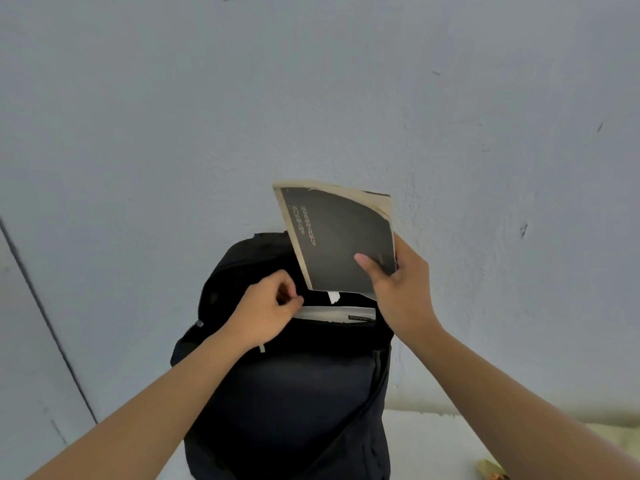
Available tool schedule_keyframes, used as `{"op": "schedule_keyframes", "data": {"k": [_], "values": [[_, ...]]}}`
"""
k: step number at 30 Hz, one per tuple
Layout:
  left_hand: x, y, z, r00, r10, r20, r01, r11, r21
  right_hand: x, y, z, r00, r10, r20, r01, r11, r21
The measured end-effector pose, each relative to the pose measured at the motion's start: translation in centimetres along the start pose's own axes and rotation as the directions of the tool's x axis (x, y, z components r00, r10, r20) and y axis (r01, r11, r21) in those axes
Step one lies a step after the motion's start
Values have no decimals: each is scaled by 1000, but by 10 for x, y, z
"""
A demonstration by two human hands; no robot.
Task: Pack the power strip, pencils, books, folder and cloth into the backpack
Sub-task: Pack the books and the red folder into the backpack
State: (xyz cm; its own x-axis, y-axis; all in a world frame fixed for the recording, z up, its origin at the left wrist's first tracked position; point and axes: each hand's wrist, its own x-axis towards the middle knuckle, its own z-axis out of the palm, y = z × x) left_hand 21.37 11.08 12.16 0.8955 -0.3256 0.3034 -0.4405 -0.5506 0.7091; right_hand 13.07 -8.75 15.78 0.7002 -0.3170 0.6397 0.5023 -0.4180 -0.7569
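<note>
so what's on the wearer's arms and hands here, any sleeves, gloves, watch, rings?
Nothing worn that shows. Both forearms come in bare from the lower frame edges, with no sleeve or cuff in view. The left hand and right hand have no gloves, and no watch, bracelet or ring is visible. Nails look short and unpainted where they show.

Black backpack (294,403) stands on white surface (422,445).

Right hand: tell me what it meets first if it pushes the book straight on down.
Probably the backpack: the right hand aims the book at its open mouth, where a pale flat item already sits. The depth inside is unclear.
</note>
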Motion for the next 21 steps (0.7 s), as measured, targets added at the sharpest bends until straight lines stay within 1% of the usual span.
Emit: {"op": "schedule_keyframes", "data": {"k": [2,3,4,7,9,11,12,14,16,17,18,19,20,21], "values": [[3,-3,7,986,45,161,-77,977,199,0,5,1,1000,-10,-28,10,1000,-1],[5,-3,10,977,54,208,-110,957,268,0,6,2,999,-19,-29,19,1000,-6],[7,-1,12,971,57,232,-132,937,323,0,8,3,999,-28,-25,27,1000,-10],[10,2,17,962,1,274,-133,876,463,0,12,7,998,-60,-13,60,998,-10],[7,5,18,955,-33,296,-138,831,539,-1,17,9,995,-96,-10,95,994,-50],[0,5,17,949,-20,316,-160,831,532,-1,20,11,991,-134,-3,133,983,-124],[-5,3,16,948,13,317,-180,843,506,-1,21,12,985,-170,6,169,974,-151],[-17,-3,12,951,98,294,-215,892,398,-2,21,13,957,-289,41,291,935,-203],[-29,-7,9,952,162,261,-230,939,255,-8,25,14,910,-385,153,414,867,-278],[-35,-7,7,951,181,251,-240,944,226,-13,27,15,892,-390,227,446,842,-305],[-39,-7,7,952,194,235,-248,942,226,-18,30,19,888,-357,290,440,842,-311],[-42,-7,6,956,204,212,-252,939,235,-24,32,24,900,-289,328,390,870,-303],[-45,-7,6,961,207,184,-248,938,242,-29,34,30,923,-194,332,292,915,-279],[-47,-6,4,967,199,160,-234,940,247,-32,34,35,948,-87,306,168,954,-249]]}}
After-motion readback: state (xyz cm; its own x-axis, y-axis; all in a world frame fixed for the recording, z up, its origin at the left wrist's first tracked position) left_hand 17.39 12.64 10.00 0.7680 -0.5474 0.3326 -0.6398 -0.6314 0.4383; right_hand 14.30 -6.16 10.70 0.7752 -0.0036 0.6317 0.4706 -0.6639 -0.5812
